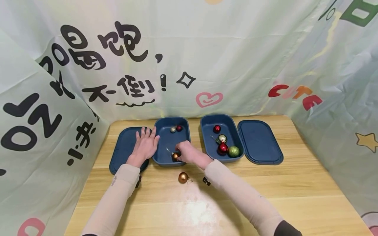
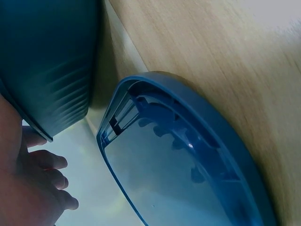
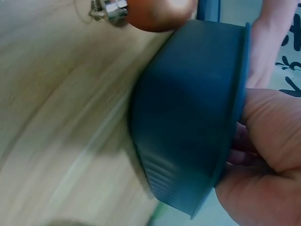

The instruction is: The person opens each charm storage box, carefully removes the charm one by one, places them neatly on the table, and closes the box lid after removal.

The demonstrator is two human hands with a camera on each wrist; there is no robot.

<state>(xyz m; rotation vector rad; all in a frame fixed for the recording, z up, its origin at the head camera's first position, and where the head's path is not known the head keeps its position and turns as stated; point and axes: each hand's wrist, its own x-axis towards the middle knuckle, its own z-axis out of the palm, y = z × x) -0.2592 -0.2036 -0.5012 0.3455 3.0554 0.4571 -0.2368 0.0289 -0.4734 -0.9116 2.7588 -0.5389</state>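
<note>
Right hand (image 1: pixel 192 153) pinches shiny copper-coloured ball (image 1: pixel 175 157) in blue rectangular box (image 1: pixel 165 139); left hand (image 1: pixel 145 144) spread at its left side. Pale wood surface (image 1: pixel 153 203), printed fabric walls (image 1: pixel 177 42). Box's long axis runs front-to-back.

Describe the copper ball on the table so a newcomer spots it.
On the wooden table, find the left blue box. In front of it lies a shiny copper ball, the only ball visible resting on bare wood.

High head view — wrist close-ups
</note>
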